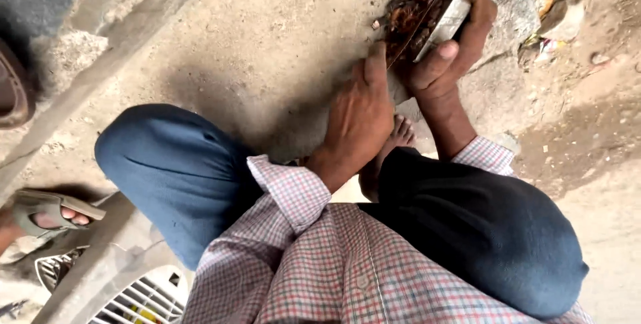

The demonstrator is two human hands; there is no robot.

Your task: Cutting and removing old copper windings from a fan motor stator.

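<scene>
Squatting over bare concrete floor point(267, 50), knees wide. Right hand point(451, 47) clamped round a pale block point(449, 20) with a brown fibrous clump point(408, 20) on it — up at the frame's top. Left hand point(360, 113) pressed alongside, fingers curled, grip unclear — clump still ragged, work looking only partly done.

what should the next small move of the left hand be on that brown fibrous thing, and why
Probably a short further pull or scrape toward the body with the left hand. Its fingers lie at the near edge of the brown fibrous lump, while the right hand wraps round a flat pale block that sits against the lump. Loose fibres show, so the lump looks only partly worked. What the left fingers pinch is hidden.
</scene>
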